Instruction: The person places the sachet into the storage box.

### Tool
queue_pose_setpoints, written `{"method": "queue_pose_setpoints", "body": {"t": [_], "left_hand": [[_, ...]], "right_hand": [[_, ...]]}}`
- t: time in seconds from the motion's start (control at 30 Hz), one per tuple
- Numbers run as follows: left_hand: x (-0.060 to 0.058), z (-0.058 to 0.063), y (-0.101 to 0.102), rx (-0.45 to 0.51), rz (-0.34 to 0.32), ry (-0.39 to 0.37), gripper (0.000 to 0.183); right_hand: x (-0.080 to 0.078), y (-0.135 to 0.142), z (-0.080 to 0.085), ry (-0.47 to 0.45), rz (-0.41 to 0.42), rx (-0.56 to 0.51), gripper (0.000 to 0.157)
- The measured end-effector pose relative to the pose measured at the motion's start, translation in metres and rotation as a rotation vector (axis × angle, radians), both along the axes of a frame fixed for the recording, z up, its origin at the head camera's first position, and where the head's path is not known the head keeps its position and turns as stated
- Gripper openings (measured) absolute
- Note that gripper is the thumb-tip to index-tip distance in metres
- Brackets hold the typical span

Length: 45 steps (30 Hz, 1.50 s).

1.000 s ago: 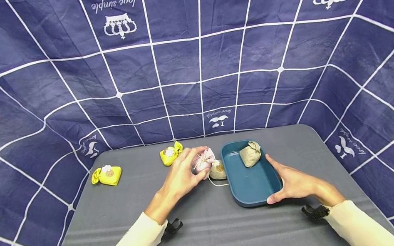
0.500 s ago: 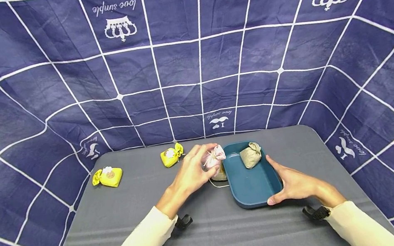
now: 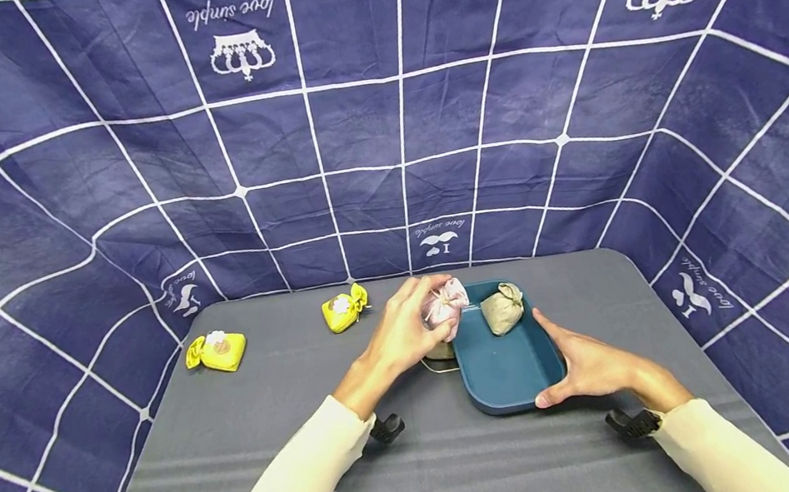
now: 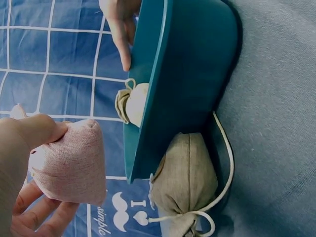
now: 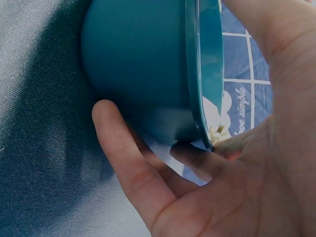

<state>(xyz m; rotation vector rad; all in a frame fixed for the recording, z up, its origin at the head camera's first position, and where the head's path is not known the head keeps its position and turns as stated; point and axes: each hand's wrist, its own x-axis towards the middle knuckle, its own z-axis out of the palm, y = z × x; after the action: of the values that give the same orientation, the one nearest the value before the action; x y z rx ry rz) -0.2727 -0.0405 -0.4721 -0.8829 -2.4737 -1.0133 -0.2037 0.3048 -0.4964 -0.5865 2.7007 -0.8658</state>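
My left hand (image 3: 397,331) pinches a pink cloth drawstring pouch (image 3: 447,306) between thumb and fingers, raised at the left rim of a teal plastic bin (image 3: 512,385). Seen from the left wrist, the pink pouch (image 4: 74,163) is held outside the bin's wall. Inside the bin, toward its far end, lies a beige drawstring pouch (image 3: 502,311). Another beige pouch (image 4: 185,173) with a cord rests against the outside of the bin, mostly hidden by my left hand in the head view. My right hand (image 3: 592,361) grips the bin's right side, thumb at the near corner, fingers along the wall.
Two yellow pouches with white flowers lie on the grey table cloth (image 3: 254,434): one far left (image 3: 223,352), another toward the back (image 3: 341,310). A navy curtain (image 3: 362,124) with white grid lines surrounds the table's back and sides.
The left hand has carried the pink pouch rightward, from over the outside beige pouch to the bin's left rim. The right hand and the bin have stayed in place.
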Motion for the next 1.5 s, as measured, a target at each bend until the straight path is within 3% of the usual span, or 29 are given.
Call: {"method": "queue_pose_setpoints", "body": {"t": [0.3, 0.6, 1.17, 1.5], "left_hand": [[-0.008, 0.0, 0.015, 0.007, -0.009, 0.017, 0.067], [-0.016, 0.002, 0.029, -0.004, -0.009, -0.026, 0.067], [-0.033, -0.006, 0.051, -0.052, 0.016, -0.1, 0.064], [-0.04, -0.007, 0.061, -0.096, -0.004, -0.143, 0.067]], "right_hand": [[0.0, 0.001, -0.001, -0.005, 0.0, 0.003, 0.158], [0.0, 0.003, -0.003, -0.013, 0.002, -0.005, 0.158], [-0.001, 0.001, -0.001, 0.004, 0.003, -0.001, 0.158], [-0.001, 0.0, 0.0, -0.014, 0.006, 0.001, 0.158]]}}
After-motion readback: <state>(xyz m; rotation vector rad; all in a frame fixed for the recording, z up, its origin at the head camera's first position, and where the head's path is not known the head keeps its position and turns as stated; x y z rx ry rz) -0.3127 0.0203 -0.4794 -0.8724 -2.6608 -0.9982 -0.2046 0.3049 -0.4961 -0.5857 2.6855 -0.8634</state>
